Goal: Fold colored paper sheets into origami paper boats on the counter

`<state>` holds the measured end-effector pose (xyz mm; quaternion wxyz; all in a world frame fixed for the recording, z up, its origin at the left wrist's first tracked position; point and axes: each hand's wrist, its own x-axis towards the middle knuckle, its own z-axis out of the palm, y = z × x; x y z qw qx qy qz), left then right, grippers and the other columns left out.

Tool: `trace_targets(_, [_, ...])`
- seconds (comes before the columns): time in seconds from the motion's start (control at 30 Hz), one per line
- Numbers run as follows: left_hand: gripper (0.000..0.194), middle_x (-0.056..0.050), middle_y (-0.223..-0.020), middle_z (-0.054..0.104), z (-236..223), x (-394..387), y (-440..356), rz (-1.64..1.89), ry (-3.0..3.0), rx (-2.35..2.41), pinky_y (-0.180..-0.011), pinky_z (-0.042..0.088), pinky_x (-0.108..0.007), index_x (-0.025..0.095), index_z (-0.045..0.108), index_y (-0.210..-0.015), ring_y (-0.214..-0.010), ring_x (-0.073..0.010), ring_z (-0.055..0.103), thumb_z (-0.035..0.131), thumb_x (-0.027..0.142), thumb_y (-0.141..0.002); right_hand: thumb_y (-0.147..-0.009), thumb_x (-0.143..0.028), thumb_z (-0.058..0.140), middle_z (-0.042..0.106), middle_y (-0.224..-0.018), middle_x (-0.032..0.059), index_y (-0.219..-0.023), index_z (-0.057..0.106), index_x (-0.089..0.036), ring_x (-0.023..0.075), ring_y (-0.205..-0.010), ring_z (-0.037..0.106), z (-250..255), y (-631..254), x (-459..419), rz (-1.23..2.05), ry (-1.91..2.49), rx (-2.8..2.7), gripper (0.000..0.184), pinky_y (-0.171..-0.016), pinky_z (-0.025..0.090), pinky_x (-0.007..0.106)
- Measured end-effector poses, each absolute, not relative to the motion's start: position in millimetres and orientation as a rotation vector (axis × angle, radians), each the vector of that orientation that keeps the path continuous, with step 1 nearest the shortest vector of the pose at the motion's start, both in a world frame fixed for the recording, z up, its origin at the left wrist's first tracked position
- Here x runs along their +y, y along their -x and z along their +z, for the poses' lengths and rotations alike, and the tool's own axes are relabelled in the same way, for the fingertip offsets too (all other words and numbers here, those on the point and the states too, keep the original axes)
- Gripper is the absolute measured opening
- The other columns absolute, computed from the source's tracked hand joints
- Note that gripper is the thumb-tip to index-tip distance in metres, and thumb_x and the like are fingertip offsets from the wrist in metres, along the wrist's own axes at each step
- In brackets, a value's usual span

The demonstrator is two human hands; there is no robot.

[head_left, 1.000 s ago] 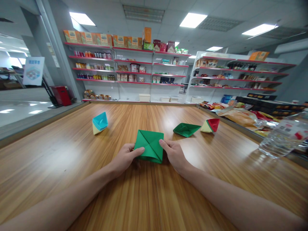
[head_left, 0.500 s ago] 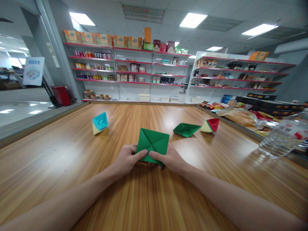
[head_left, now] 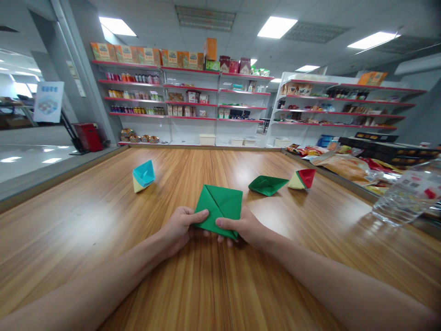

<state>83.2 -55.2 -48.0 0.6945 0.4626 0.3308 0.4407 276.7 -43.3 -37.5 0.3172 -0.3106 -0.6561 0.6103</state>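
Observation:
A green folded paper (head_left: 220, 200), square with creases crossing near its middle, is held between both hands just above the table. My left hand (head_left: 183, 226) grips its left edge, thumb on top and fingers underneath. On the right side my right hand (head_left: 245, 226) pinches it the same way, with some fingertips showing below the lower edge. Beyond it on the table lies a dark green paper boat (head_left: 268, 185). Beside that boat stands a red, green and yellow paper boat (head_left: 302, 179). Farther left is a blue and yellow paper boat (head_left: 144, 175).
The wooden table (head_left: 103, 239) spreads around my arms. A clear plastic bottle (head_left: 406, 195) stands at the right, near snack packets (head_left: 347, 166) and stacked black boxes (head_left: 382, 149). Shelves (head_left: 193, 118) of goods line the far side.
The green paper has turned slightly in my hands. My left thumb has slid up a little, and more fingertips show beneath the paper. The paper boats have not moved.

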Motion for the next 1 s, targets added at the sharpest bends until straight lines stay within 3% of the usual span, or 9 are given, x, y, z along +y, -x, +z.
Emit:
trace_targets(0.33, [0.024,-0.009,-0.060,0.066,-47,-55,-85,1.130,-0.899,0.694,-0.049,0.049,-0.020,0.004,0.068,-0.061,-0.054,-0.0120,0.057,0.075,0.025,-0.070,-0.081,-0.056,0.053,0.061,-0.047,0.0022,-0.071,0.060,-0.010,0.0077,-0.031,0.048,-46,-276,-43,1.596,0.898,-1.802,0.047,-0.030,0.034,0.016])
trace_targets(0.5, [0.028,-0.009,-0.061,0.065,-48,-57,-88,1.153,-0.890,0.729,-0.050,0.049,-0.020,0.003,0.065,-0.061,-0.055,-0.0116,0.058,0.075,0.027,-0.069,-0.083,-0.052,0.053,0.056,-0.043,-0.0015,-0.073,0.060,-0.011,0.0070,-0.032,0.046,-47,-278,-43,1.563,0.770,-1.843,0.043,-0.032,0.032,0.016])
trace_targets(0.6, [0.028,-0.007,-0.071,0.066,-49,-58,-91,1.295,-0.918,0.795,-0.052,0.051,-0.022,0.007,0.062,-0.078,-0.060,-0.0139,0.061,0.078,0.026,-0.066,-0.085,-0.050,0.052,0.050,-0.039,-0.0050,-0.073,0.058,-0.011,0.0062,-0.030,0.042,-48,-279,-43,1.542,0.770,-1.853,0.040,-0.032,0.030,0.017])
trace_targets(0.7, [0.043,-0.004,-0.074,0.066,-50,-59,-92,1.334,-0.959,0.844,-0.046,0.051,-0.024,0.013,0.056,-0.094,-0.059,-0.0162,0.062,0.081,0.025,-0.061,-0.084,-0.050,0.053,0.044,-0.038,-0.0074,-0.072,0.056,-0.012,0.0055,-0.029,0.038,-47,-279,-44,1.561,0.813,-1.856,0.039,-0.030,0.028,0.017])
trace_targets(0.87, [0.035,-0.008,-0.064,0.065,-47,-60,-90,1.124,-1.054,0.781,-0.040,0.046,-0.019,0.007,0.063,-0.079,-0.049,-0.0117,0.057,0.070,0.041,-0.073,-0.080,-0.052,0.057,0.041,-0.038,-0.0079,-0.069,0.055,-0.012,0.0046,-0.029,0.035,-37,-280,-49,1.711,0.781,-1.860,0.041,-0.029,0.028,0.016])
trace_targets(1.0, [0.039,-0.008,-0.063,0.066,-46,-61,-92,1.125,-0.978,0.803,-0.040,0.047,-0.021,0.007,0.065,-0.077,-0.048,-0.0133,0.057,0.069,0.045,-0.073,-0.078,-0.051,0.059,0.040,-0.038,-0.0087,-0.070,0.056,-0.012,0.0044,-0.029,0.034,-34,-280,-49,1.773,0.752,-1.825,0.040,-0.029,0.029,0.016])
